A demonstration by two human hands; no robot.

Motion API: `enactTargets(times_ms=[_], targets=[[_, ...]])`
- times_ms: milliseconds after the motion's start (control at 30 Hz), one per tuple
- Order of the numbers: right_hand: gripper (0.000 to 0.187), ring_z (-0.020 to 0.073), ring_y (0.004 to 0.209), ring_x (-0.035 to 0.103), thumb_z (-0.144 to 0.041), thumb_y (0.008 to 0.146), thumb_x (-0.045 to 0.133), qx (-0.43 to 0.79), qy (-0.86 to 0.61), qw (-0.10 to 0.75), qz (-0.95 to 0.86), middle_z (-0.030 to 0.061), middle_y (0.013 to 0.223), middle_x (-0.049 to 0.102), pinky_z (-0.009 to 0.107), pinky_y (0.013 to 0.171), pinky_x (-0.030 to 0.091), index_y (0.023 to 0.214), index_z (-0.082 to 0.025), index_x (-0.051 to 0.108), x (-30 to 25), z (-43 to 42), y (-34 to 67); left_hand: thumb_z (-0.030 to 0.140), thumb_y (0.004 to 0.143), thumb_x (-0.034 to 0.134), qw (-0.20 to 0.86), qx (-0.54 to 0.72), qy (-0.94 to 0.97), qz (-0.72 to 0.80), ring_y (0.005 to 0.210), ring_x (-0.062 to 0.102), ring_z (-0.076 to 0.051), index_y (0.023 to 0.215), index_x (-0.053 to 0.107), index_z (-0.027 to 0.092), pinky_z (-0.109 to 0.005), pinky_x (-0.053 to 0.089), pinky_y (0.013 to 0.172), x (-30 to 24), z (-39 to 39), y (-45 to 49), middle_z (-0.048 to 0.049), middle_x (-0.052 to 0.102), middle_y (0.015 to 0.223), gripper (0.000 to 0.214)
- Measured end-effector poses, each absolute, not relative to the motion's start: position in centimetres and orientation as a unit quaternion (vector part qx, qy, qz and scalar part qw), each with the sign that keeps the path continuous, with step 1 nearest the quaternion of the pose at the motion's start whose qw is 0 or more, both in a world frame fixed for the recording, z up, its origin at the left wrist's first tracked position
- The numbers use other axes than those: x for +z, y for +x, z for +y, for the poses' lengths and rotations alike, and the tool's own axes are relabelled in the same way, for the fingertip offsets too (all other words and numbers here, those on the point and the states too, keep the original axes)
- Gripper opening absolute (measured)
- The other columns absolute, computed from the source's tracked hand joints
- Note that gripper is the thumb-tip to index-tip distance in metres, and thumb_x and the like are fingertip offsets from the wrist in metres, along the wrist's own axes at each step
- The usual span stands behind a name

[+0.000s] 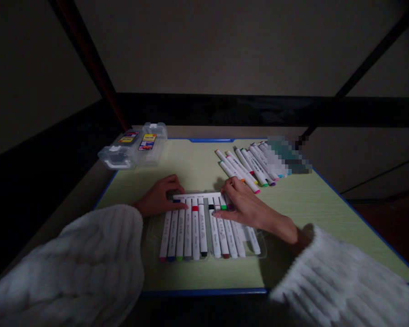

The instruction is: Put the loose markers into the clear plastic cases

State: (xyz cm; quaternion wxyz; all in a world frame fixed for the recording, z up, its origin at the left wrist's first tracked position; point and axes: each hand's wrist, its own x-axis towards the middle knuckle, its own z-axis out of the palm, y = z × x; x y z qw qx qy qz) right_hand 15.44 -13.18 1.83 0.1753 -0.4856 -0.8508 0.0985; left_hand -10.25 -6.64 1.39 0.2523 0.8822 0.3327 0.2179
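Note:
A clear plastic case (264,252) lies open on the table before me, with white markers (188,231) laid side by side in two groups. Their ends show pink, blue, green, red and black. Across the far ends of the row rests one sideways white marker (199,195). My left hand (162,196) has its fingers and thumb closed about that marker's left end. At the right end, my right hand (243,204) bends its fingers round it, its thumb over the markers below. The right hand hides part of the right group.
Farther right on the green table (310,213) is a pile of loose markers (248,165), partly under a blurred patch. Clear plastic boxes (153,156) with yellow labels sit at the far left corner. A blue rim (207,291) edges the table.

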Motion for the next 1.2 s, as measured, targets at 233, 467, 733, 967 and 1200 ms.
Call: enactTargets(times_ms=[233,467,733,967,1200], targets=[[0.052,0.0232,0.078,0.044,-0.064,0.072,0.05,0.086,-0.493,0.168,-0.849,0.0104,0.088,0.046,0.037,0.066,0.039,0.088,-0.014,0.05,1.69,-13.03,15.27,0.039,0.065,0.071,0.256,0.225,0.881,0.327,0.069,0.048,-0.013,0.074,0.063,0.014,-0.023,0.039,0.061,1.38,-6.72,-10.28,0.0007,0.046,0.075,0.027],[0.05,0.0211,0.077,0.043,-0.061,0.07,0.055,0.088,-0.486,0.202,-0.846,0.0077,0.085,0.045,0.034,0.064,0.038,0.089,-0.015,0.051,1.27,-12.75,15.48,0.039,0.064,0.07,0.251,0.216,0.88,0.34,0.069,0.048,-0.012,0.073,0.063,0.015,-0.024,0.04,0.062,1.48,-6.69,-10.18,0.0011,0.047,0.075,0.026],[0.053,0.0227,0.081,0.045,-0.06,0.067,0.058,0.118,-0.492,0.209,-0.837,0.009,0.089,0.046,0.036,0.068,0.041,0.093,-0.014,0.049,1.09,-12.58,15.65,0.039,0.065,0.07,0.249,0.216,0.884,0.332,0.069,0.048,-0.012,0.073,0.062,0.015,-0.024,0.04,0.062,1.48,-6.66,-10.21,0.0012,0.046,0.075,0.026],[0.039,0.0194,0.075,0.046,-0.047,0.068,0.062,0.145,-0.502,0.234,-0.82,0.0061,0.084,0.048,0.033,0.064,0.039,0.089,-0.017,0.048,1.36,-12.51,15.59,0.037,0.067,0.069,0.239,0.216,0.888,0.327,0.069,0.049,-0.013,0.075,0.063,0.015,-0.024,0.04,0.063,1.48,-6.75,-10.21,0.0009,0.047,0.075,0.024],[0.023,0.0109,0.054,0.043,-0.033,0.07,0.061,0.275,-0.523,0.276,-0.758,-0.0014,0.064,0.048,0.025,0.048,0.033,0.08,-0.017,0.049,1.93,-12.44,15.29,0.038,0.067,0.068,0.24,0.214,0.886,0.335,0.069,0.049,-0.013,0.074,0.063,0.015,-0.024,0.04,0.062,1.57,-6.79,-10.16,0.001,0.047,0.075,0.024]])
